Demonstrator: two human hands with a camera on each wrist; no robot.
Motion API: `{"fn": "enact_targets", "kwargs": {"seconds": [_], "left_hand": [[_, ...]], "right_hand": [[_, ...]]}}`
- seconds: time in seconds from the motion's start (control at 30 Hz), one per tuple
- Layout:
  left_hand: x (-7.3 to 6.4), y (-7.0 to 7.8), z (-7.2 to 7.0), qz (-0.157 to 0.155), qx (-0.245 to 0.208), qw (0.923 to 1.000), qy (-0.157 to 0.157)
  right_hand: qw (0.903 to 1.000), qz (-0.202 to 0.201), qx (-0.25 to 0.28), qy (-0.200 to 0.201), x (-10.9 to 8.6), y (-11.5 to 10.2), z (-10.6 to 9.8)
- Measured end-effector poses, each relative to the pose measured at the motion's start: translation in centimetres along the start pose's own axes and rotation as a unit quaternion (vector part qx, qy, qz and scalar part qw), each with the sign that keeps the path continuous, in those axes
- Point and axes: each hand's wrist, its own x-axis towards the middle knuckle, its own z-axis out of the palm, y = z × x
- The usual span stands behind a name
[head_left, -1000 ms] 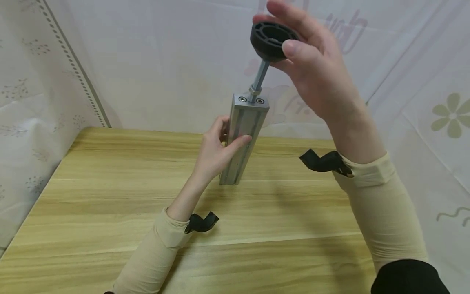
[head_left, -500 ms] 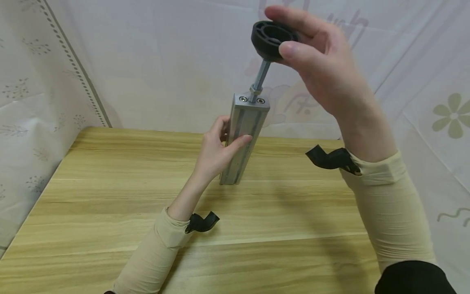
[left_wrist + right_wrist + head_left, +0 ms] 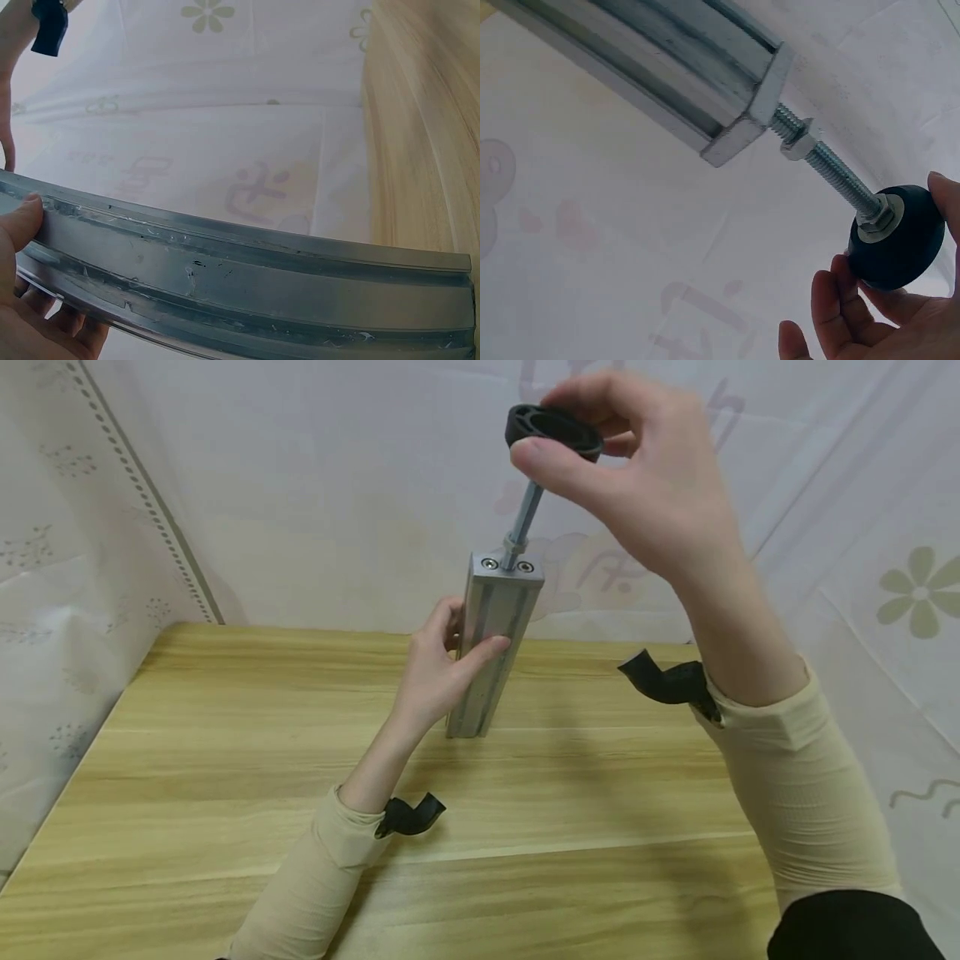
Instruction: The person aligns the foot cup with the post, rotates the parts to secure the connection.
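A grooved aluminum profile (image 3: 498,610) stands upright on the wooden table, its capped end facing up. My left hand (image 3: 442,672) grips it around the middle, thumb across the front face; in the left wrist view the profile (image 3: 225,270) runs down to the tabletop. Out of its top end comes a threaded rod (image 3: 840,172) with a hex nut (image 3: 802,141) partway along. At the rod's end sits a round black leveling foot (image 3: 900,240), its ribbed hollow underside facing up in the head view. My right hand (image 3: 645,477) pinches the foot's rim between thumb and fingers.
The wooden tabletop (image 3: 225,760) reaches back to a white printed cloth (image 3: 337,502) hanging behind it. More patterned cloth (image 3: 52,568) hangs at the left. Black curved pieces (image 3: 667,681) stick out from both sleeve cuffs.
The right hand has turned about the foot; its thumb has swung left across the front of the rim, and its fingers have curled in behind. The left hand keeps its grip.
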Motion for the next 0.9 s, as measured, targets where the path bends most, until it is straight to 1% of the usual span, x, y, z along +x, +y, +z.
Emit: {"fn": "enact_targets", "kwargs": {"seconds": [0.17, 0.33, 0.4, 0.5, 0.57, 0.63, 0.73, 0.87, 0.9], "left_hand": [[0.0, -0.2, -0.1, 0.002, 0.000, 1.0000, 0.001], [-0.1, -0.2, -0.1, 0.000, 0.003, 1.0000, 0.002], [-0.1, -0.1, 0.0, 0.000, 0.004, 1.0000, 0.003], [0.0, -0.1, 0.1, -0.002, 0.007, 1.0000, 0.002], [0.0, 0.0, 0.1, -0.001, 0.009, 1.0000, 0.001], [0.0, -0.1, 0.1, -0.001, 0.009, 1.0000, 0.000], [0.0, -0.1, 0.0, 0.003, 0.009, 1.0000, 0.000], [0.0, -0.1, -0.1, 0.006, 0.007, 1.0000, 0.000], [0.1, -0.1, -0.1, 0.006, 0.006, 1.0000, 0.000]], "right_hand": [[0.9990, 0.030, -0.033, -0.004, 0.2, -0.2, 0.2], [0.9984, 0.040, -0.040, -0.008, 0.2, -0.1, 0.1], [0.9989, 0.036, -0.026, -0.014, 0.2, 0.1, -0.1], [0.9986, 0.025, 0.028, -0.037, 0.2, 0.6, -0.8], [0.9955, 0.020, 0.075, -0.055, 0.3, 0.9, -1.4], [0.9899, 0.015, 0.121, -0.073, 0.4, 1.2, -2.0], [0.9859, 0.011, 0.137, -0.096, 0.6, 1.4, -2.7], [0.9835, -0.004, 0.134, -0.121, 0.8, 1.4, -3.1], [0.9812, -0.009, 0.145, -0.127, 0.9, 1.5, -3.1]]}}
